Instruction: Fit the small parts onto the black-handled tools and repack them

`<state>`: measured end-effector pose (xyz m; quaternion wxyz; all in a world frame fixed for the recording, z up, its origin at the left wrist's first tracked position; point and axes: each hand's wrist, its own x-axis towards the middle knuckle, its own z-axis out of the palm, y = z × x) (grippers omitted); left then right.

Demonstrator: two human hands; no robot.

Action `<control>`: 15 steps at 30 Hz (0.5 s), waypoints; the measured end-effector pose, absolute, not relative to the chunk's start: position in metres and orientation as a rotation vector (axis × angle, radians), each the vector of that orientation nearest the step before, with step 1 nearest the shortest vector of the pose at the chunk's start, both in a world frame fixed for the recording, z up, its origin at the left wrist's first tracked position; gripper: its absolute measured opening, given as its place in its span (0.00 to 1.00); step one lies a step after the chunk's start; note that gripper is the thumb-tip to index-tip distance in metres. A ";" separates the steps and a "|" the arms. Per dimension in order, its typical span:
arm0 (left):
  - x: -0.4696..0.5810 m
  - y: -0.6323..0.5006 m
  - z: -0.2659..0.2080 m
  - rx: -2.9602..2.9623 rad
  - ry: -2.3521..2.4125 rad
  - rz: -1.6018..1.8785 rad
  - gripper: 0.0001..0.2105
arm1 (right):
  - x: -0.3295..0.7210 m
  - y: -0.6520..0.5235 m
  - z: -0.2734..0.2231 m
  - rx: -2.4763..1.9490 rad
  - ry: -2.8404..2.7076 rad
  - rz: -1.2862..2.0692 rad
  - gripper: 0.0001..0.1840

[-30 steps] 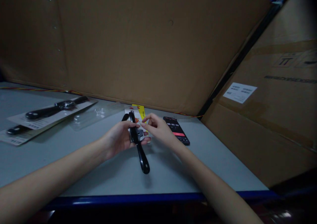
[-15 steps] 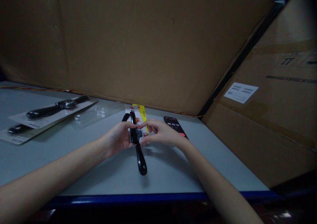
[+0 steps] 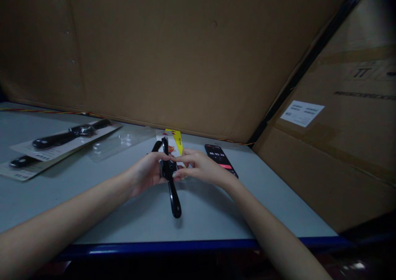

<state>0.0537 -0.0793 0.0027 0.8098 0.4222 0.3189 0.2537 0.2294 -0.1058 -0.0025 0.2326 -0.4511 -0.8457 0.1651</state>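
A black spokeshave (image 3: 175, 199) is held above the table, its long handle pointing down toward me. My left hand (image 3: 150, 168) is closed around its middle from the left, thumb on top. From the right, my right hand (image 3: 198, 164) pinches at the flat middle part, index finger and thumb against its right side. Fingers partly cover the blade area, so its details are hard to make out. Just behind my left hand shows another black handle (image 3: 156, 146); where it leads is hidden. A yellow and white card (image 3: 177, 136) lies behind my hands.
To the left lie packaged black tools on cards (image 3: 58, 140), overlapping. Beside them rests a clear plastic blister shell (image 3: 119, 142). A phone (image 3: 220, 158) with a running timer lies to the right. Cardboard walls (image 3: 185, 65) enclose the back and right; the blue table edge (image 3: 167, 247) runs in front.
My right fingers have shifted slightly at the spokeshave's middle, where a grey piece showed before and the part now looks dark. The spokeshave has tilted a little.
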 end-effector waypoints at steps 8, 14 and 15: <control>0.052 -0.077 -0.001 0.902 0.659 0.564 0.17 | 0.232 -0.103 -0.006 -1.151 -2.320 0.443 0.21; 0.052 -0.079 0.000 0.903 0.670 0.604 0.18 | 0.231 -0.102 -0.008 -1.172 -2.293 0.443 0.21; 0.052 -0.080 0.001 0.906 0.689 0.611 0.18 | 0.230 -0.102 -0.007 -1.181 -2.296 0.444 0.21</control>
